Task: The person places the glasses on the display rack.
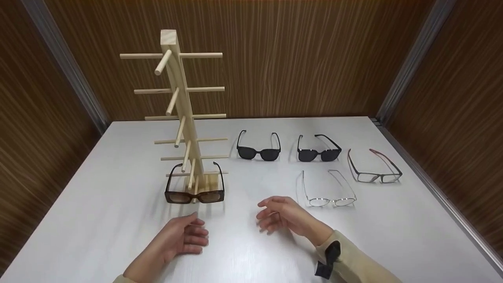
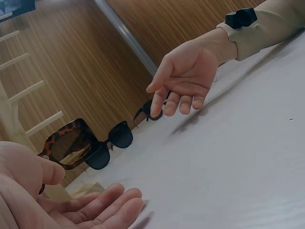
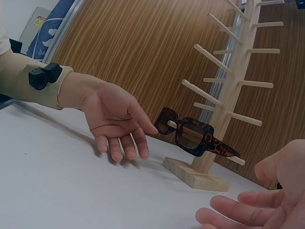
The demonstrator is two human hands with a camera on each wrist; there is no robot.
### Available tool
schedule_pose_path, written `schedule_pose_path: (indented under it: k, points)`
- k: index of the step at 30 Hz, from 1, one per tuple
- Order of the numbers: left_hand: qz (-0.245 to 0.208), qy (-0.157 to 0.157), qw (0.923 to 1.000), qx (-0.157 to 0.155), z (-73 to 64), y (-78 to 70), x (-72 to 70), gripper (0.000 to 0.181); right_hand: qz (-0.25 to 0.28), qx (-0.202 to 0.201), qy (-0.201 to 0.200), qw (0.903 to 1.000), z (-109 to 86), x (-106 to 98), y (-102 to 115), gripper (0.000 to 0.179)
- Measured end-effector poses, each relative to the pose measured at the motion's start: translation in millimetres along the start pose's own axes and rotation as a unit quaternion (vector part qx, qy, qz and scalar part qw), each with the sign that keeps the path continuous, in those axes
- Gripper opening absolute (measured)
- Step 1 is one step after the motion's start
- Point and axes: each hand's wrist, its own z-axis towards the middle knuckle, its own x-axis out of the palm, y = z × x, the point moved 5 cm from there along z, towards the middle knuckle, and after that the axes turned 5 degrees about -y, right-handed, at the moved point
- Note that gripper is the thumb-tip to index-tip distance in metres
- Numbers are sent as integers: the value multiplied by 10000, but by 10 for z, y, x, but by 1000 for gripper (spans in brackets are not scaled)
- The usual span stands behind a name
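Note:
My left hand is held over the near part of the table, palm turned inward and fingers loosely bent, holding nothing. To the right, my right hand is likewise relaxed, with nothing between its fingers. Just beyond the left hand, tortoiseshell sunglasses rest on a low peg of the wooden display rack, lenses toward me. Closest to the right hand lie thin metal-framed eyeglasses, temples unfolded and pointing away.
Two pairs of black sunglasses, one left and one right, stand farther back with temples unfolded. Dark-framed eyeglasses with a red temple are at the right. Bare pegs project from the tall rack. Wood-grain panels enclose the white table.

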Motion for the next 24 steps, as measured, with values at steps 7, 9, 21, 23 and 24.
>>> schedule_pose_path:
  k: [7,9,21,23,24]
  points:
    - [215,380,9990,-19,57,33,227,47,-137,-76,-140,9998,-87,-83,31,44]
    - [184,436,9989,-12,75,36,283,47,-159,-92,-188,9997,-114,-113,43,44]
    - [12,809,9959,405,145,-23,614,47,-208,-297,-372,9986,-288,-310,126,49]
    - [-35,895,9951,412,160,-19,692,47,-227,-299,-427,9984,-337,-367,130,48]
    - [-57,924,9949,403,167,-15,732,46,-240,-295,-455,9982,-365,-397,132,48]
